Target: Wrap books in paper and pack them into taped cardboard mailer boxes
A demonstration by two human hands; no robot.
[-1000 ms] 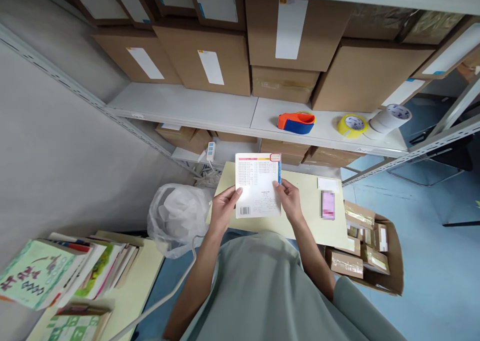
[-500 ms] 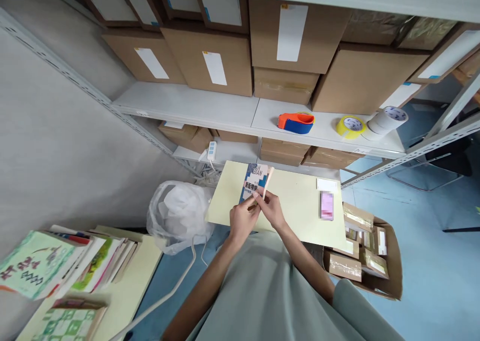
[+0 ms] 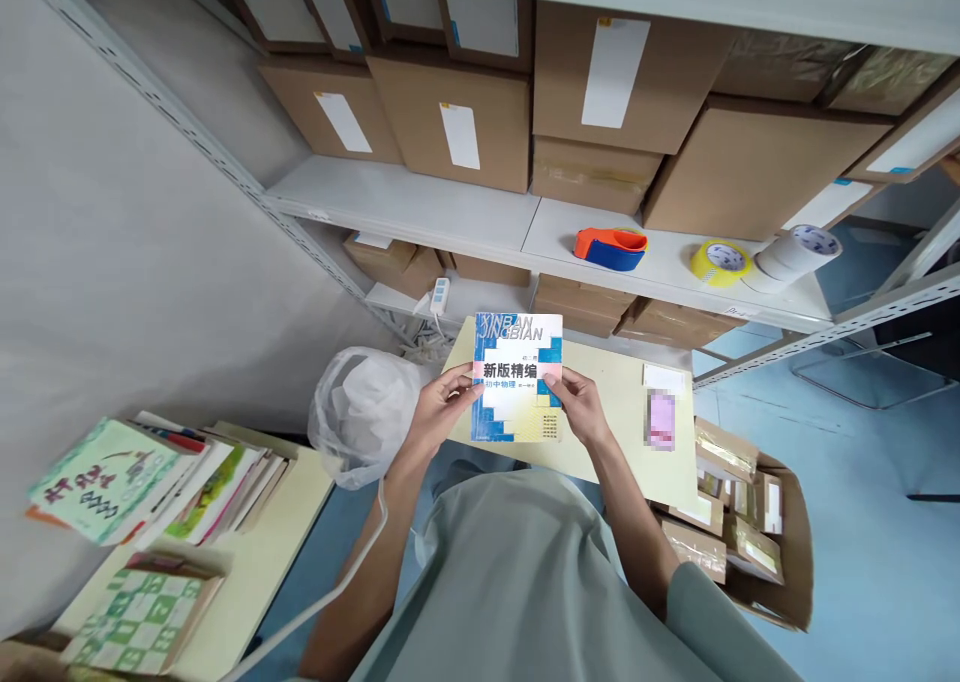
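Note:
A blue, white and yellow book [image 3: 516, 402] is held up over the pale yellow table [image 3: 622, 442], its front cover facing me and lying flat in view. My left hand [image 3: 444, 402] grips the book's left edge between thumb and fingers. On the opposite edge, my right hand [image 3: 583, 404] pinches the cover with its thumb in front. The fingers behind the book are partly hidden. To the right on the table lie a pink item [image 3: 661, 420], blurred out, and a white card [image 3: 664, 377].
Shelves [image 3: 420, 212] hold cardboard boxes [image 3: 450, 122], an orange-blue tape dispenser [image 3: 611, 249] and tape rolls [image 3: 720, 262]. A plastic-lined bin [image 3: 364, 412] stands left, beyond it a side table [image 3: 259, 552] with books [image 3: 112, 482]. A carton of small boxes [image 3: 795, 562] is on the right.
The book was tilted and partly covered by both hands close together; now it faces me squarely. My hands have moved apart to its two side edges. The whole view has shifted slightly.

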